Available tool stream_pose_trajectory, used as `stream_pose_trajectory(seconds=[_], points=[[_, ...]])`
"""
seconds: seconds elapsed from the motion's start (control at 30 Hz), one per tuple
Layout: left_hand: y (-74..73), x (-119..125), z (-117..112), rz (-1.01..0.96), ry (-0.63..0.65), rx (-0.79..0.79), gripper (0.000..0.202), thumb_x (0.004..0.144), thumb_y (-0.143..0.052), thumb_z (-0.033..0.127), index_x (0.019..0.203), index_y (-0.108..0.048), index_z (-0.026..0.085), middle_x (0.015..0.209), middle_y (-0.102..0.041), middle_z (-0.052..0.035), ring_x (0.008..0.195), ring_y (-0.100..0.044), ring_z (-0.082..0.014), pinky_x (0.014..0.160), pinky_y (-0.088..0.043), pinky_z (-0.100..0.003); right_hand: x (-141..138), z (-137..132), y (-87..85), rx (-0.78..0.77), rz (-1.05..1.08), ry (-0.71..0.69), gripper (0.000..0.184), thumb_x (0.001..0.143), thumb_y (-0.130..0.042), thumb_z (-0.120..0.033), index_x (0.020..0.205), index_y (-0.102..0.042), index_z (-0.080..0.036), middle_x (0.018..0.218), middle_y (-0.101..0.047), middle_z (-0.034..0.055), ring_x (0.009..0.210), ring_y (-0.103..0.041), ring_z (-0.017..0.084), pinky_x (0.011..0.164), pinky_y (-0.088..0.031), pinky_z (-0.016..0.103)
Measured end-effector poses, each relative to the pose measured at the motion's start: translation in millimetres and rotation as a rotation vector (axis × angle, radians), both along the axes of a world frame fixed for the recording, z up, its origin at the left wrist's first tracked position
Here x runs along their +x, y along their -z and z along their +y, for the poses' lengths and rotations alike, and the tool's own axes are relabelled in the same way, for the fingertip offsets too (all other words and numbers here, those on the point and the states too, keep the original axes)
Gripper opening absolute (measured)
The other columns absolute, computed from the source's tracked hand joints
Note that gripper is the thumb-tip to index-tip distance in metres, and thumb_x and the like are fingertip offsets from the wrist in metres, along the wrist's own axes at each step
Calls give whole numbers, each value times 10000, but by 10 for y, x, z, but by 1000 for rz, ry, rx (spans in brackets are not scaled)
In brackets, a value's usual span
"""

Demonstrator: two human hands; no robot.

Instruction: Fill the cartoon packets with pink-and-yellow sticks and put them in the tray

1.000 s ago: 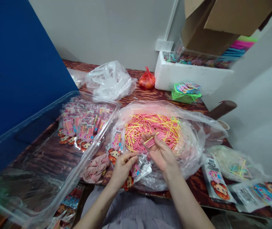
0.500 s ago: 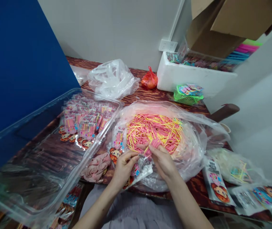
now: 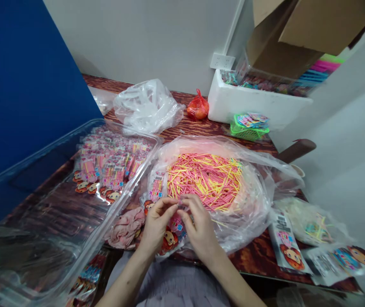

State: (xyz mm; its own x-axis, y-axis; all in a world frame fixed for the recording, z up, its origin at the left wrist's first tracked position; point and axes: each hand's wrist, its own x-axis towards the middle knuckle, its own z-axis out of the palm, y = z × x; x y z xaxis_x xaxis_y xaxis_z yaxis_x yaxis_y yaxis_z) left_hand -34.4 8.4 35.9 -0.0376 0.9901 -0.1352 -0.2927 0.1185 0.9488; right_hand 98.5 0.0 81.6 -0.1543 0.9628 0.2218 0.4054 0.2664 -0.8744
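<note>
Pinched together just in front of the stick pile, my left hand (image 3: 157,224) and my right hand (image 3: 201,230) meet at the upper end of a printed plastic packet (image 3: 171,238) with a cartoon face on it. Both hands are closed, fingertips nearly touching; what lies right between them is mostly hidden. Beyond them a large clear plastic bag (image 3: 259,226) lies open around a heap of thin pink and yellow sticks (image 3: 206,179). Another printed packet (image 3: 156,186) with sticks inside rests against the bag's left side.
Left stands a clear plastic bin (image 3: 118,221) with many filled packets (image 3: 112,153). A pink cloth (image 3: 126,228) lies beside it. Behind are a white plastic bag (image 3: 150,106), a red bag (image 3: 198,106), a green basket (image 3: 249,130) and a foam box (image 3: 256,102). Flat packets (image 3: 289,247) lie right.
My right hand has moved left and down from the heap to my left hand. The bunch of pink sticks it held no longer shows in its fingers. The view has shifted slightly.
</note>
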Motion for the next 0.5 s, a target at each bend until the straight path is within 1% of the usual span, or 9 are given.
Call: stream_pose_trajectory(seconds=[0.1, 0.17, 0.23, 0.27, 0.33, 0.37, 0.43, 0.5], points=[[-75, -158, 32, 40, 91, -23, 239, 779, -708, 320, 971, -677, 181, 912, -704, -29, 867, -642, -170, 800, -499, -265, -81, 8, 6, 4, 22, -69, 231, 940, -508, -172, 1137, -610, -237, 1168, -595, 70, 1128, -543, 203, 969, -443, 357], [-100, -298, 97, 112, 121, -58, 280, 769, -714, 344, 986, -683, 172, 903, -708, -39, 853, -646, -181, 772, -509, -270, 15, 33, 34, -23, 69, -83, 283, 956, -500, -217, 1227, -572, -260, 1207, -594, 61, 1125, -556, 194, 953, -463, 343], [-83, -421, 203, 187, 44, -52, 288, 764, -713, 372, 967, -680, 170, 891, -706, -34, 820, -645, -175, 739, -511, -263, 227, 76, 111, -38, 52, 2, 300, 975, -468, -253, 1265, -543, -259, 1191, -605, 64, 1072, -584, 191, 907, -489, 336], [-57, -466, 270, 225, -18, -30, 291, 777, -697, 388, 969, -672, 170, 893, -702, -32, 814, -645, -175, 739, -514, -267, 358, 105, 168, -24, -12, 68, 274, 975, -461, -257, 1229, -563, -243, 1161, -618, 71, 1055, -589, 201, 898, -492, 345], [22, -507, 415, 338, -145, 36, 303, 822, -635, 408, 1010, -652, 170, 931, -697, -45, 857, -652, -196, 788, -525, -313, 613, 172, 306, 15, -288, 163, 222, 958, -470, -227, 1112, -627, -196, 1074, -648, 100, 1047, -583, 245, 926, -468, 405], [69, -505, 485, 433, -199, 80, 316, 843, -603, 405, 1050, -641, 170, 987, -694, -63, 919, -652, -219, 845, -521, -355, 717, 204, 376, 29, -463, 165, 217, 933, -500, -203, 1096, -640, -174, 1082, -652, 125, 1079, -566, 277, 950, -449, 441], [164, -469, 602, 696, -285, 172, 392, 854, -582, 387, 1175, -602, 163, 1169, -651, -120, 1115, -595, -282, 990, -452, -450, 845, 254, 497, 66, -775, 138, 316, 874, -561, -149, 1184, -618, -138, 1251, -602, 181, 1236, -473, 342, 1027, -373, 512], [234, -422, 667, 937, -326, 241, 500, 858, -581, 379, 1298, -529, 147, 1320, -560, -169, 1267, -486, -329, 1081, -360, -511, 866, 283, 571, 103, -995, 103, 415, 847, -576, -116, 1261, -579, -129, 1400, -507, 198, 1345, -366, 375, 1078, -294, 554]])
